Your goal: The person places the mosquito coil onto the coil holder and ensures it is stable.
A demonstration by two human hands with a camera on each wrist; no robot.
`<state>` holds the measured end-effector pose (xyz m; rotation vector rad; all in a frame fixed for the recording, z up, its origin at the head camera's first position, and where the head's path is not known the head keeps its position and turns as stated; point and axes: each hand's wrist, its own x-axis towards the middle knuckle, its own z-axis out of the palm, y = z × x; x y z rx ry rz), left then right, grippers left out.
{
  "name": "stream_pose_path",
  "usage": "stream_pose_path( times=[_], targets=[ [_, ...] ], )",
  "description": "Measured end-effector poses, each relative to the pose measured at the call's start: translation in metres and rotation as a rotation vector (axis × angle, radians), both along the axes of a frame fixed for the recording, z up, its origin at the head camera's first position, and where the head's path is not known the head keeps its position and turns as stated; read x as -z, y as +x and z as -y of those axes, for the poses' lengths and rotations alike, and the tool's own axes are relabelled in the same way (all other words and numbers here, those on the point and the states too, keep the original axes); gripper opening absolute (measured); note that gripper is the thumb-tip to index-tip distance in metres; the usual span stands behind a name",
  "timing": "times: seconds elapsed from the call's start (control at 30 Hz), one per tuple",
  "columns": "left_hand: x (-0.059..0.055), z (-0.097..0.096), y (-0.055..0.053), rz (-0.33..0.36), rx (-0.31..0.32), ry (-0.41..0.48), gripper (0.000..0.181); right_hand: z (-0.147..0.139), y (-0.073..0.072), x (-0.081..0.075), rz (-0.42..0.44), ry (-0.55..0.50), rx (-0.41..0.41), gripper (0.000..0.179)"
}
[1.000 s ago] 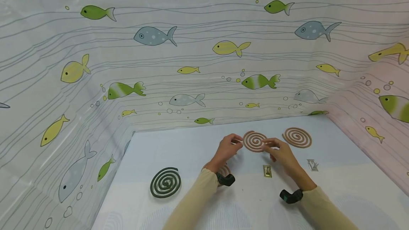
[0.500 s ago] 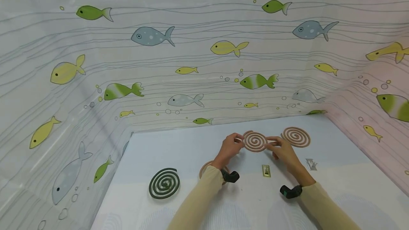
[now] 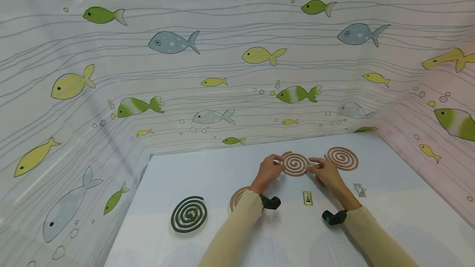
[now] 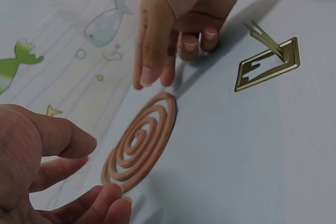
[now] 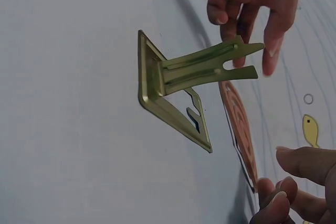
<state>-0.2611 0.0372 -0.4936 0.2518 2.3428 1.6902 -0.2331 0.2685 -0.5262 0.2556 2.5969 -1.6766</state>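
1. The middle brown mosquito coil point(image 3: 295, 164) is between the two hands, over the white table point(image 3: 193, 172). Whether it is lifted a little is hard to tell.
2. The left hand point(image 3: 271, 169) is at the coil's 9 o'clock. Its fingertips touch the rim, with the thumb apart from them.
3. The right hand point(image 3: 326, 174) is at 3 o'clock, right by the rim. Its thumb and fingers are apart; touching or not, it is hard to tell.
4. From that coil, the gold metal stand point(image 3: 307, 198) lies at 5 o'clock, its forked tongue bent up. The silver metal stand point(image 3: 359, 190) is at 4 o'clock.
5. The far brown coil point(image 3: 342, 158) is at 3 o'clock, past the right hand.
6. At 8 o'clock, the near brown coil point(image 3: 235, 198) is partly under the left arm, and the dark green coil point(image 3: 189, 215) lies farther out.
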Motion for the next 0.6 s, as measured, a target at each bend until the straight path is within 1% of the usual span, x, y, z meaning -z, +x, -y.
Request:
stream_pose_path(
  times=[0.2, 0.33, 0.6],
  targets=[
    [0.008, -0.004, -0.004, 0.020, -0.015, -0.006, 0.031, -0.002, -0.006, 0.000, 0.010, -0.004, 0.005, 0.057],
    [0.011, -0.007, -0.006, 0.028, -0.025, -0.018, 0.030, -0.004, -0.009, 0.001, 0.012, -0.002, 0.013, 0.057],
    [0.016, -0.013, -0.010, 0.022, -0.056, -0.040, 0.030, -0.003, -0.011, 0.003, 0.012, 0.018, 0.023, 0.057]
  ],
)
